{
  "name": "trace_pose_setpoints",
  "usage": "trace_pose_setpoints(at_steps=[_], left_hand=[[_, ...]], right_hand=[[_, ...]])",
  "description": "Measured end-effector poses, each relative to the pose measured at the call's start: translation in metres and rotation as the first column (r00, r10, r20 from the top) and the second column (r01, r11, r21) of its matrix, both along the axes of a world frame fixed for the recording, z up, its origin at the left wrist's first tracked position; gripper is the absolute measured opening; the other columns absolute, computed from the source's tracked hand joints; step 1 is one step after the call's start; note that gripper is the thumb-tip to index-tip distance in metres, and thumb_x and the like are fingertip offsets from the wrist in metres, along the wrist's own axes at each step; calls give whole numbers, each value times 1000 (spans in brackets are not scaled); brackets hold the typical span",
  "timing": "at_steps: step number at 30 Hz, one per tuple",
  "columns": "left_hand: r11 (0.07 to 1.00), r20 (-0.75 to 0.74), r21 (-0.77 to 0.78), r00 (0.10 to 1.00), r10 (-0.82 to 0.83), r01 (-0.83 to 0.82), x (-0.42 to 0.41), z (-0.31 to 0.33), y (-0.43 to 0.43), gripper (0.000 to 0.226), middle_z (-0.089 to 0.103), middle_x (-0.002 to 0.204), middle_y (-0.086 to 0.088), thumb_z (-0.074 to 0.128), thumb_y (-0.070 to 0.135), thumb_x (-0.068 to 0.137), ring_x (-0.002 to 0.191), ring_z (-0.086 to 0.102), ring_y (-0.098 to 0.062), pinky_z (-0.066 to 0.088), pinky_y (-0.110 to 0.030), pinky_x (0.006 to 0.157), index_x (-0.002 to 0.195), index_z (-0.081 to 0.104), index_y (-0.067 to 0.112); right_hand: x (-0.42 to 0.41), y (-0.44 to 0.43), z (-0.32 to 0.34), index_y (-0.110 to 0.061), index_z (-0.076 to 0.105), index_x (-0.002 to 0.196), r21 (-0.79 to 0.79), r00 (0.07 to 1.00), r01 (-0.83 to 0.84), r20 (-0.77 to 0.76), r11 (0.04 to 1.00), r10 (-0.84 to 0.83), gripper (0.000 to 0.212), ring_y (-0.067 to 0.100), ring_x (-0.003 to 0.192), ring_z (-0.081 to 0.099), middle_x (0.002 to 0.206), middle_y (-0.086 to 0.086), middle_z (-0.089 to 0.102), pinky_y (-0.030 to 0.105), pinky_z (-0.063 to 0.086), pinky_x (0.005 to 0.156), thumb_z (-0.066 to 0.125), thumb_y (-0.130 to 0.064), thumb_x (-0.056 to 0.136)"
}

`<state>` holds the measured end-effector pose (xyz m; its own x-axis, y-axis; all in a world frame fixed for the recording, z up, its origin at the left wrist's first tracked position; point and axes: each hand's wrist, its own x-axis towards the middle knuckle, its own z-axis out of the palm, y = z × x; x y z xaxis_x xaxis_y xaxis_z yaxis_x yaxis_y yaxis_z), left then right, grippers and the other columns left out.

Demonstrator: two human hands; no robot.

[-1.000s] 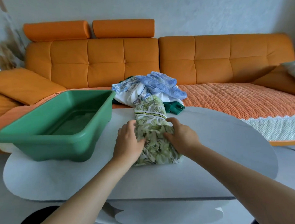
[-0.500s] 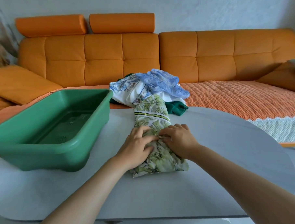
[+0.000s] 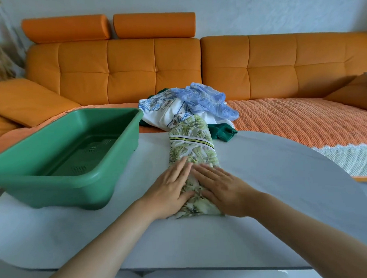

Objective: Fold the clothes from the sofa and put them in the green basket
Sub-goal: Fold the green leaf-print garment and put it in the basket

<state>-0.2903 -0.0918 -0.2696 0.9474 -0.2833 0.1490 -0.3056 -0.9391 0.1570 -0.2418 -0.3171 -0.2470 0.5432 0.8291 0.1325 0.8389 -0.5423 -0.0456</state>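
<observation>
At nine o'clock on our table (image 3: 285, 187) stands the green basket (image 3: 43, 179). Centrally, our left hand (image 3: 170, 190) and right hand (image 3: 220, 185) press flat, fingers straight, on the leaf-print garment (image 3: 191, 147), which stretches toward the clothes pile (image 3: 189, 105) at twelve o'clock.

One wide head camera looks forward and down, close over the table (image 3: 285, 187), facing the sofa (image 3: 270, 72) straight behind it.
</observation>
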Motion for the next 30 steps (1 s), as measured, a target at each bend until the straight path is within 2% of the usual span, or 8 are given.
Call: trace_pose_setpoints(at_steps=[5,9,14,18,22,25,27,30], left_hand=[[990,-40,-55,991,129,-131,-12,7,14,77,-12,166,3,41,47,103,153,-9,-16,-1,-35,124,160,-5,20],[987,257,-52,957,-134,153,-29,24,6,60,27,162,3,51,41,97,148,22,-13,21,-33,121,151,40,17],[988,-48,116,994,-99,104,-37,11,-3,101,-14,162,17,24,87,81,151,-16,-5,-6,-25,121,159,4,26],[995,-85,-38,992,-93,90,-31,10,-1,68,-1,163,15,43,47,103,151,-2,-4,-7,-12,116,160,14,22],[981,-111,-191,993,-48,26,-26,25,0,39,27,159,18,46,30,105,134,44,-5,31,-23,114,135,61,12],[944,-156,-319,987,30,-79,-22,38,3,27,59,111,13,52,30,103,96,58,-9,43,-27,85,105,70,10],[898,-221,-419,974,42,-134,-21,46,7,25,59,70,18,55,36,101,65,53,0,39,-21,62,86,67,19],[780,-298,-605,954,-37,-159,-18,58,8,15,73,84,22,59,38,99,77,63,9,48,-12,71,91,71,35]], right_hand=[[7,-14,-5,-27,-2,160,-118,993,96,-54,988,-103,58,2,149,-15,165,-14,-11,36,1,125,16,-44,108],[3,-14,-3,-22,15,160,-24,994,89,63,996,-87,57,13,154,4,167,-3,4,28,0,124,27,-42,108],[-9,-19,5,-25,11,160,-28,997,18,-76,999,-20,99,8,153,1,167,-8,1,11,-13,112,41,-81,84],[-11,-20,6,-25,19,159,-21,998,36,-46,999,-37,85,7,153,5,167,-7,1,19,9,119,55,-58,90],[-8,-19,17,-20,51,141,-26,997,70,-16,997,-70,47,11,149,21,166,-4,14,32,36,112,48,-39,99],[-5,-18,29,-17,65,108,44,978,118,-179,992,-108,22,21,109,59,126,2,64,37,46,92,50,-31,100],[-2,-21,39,-23,57,77,95,938,202,-305,975,-164,26,18,75,54,79,-2,62,34,43,73,52,-32,101],[4,-21,50,-17,62,78,140,829,362,-501,921,-250,33,17,73,60,80,1,67,34,49,70,55,-40,100]])
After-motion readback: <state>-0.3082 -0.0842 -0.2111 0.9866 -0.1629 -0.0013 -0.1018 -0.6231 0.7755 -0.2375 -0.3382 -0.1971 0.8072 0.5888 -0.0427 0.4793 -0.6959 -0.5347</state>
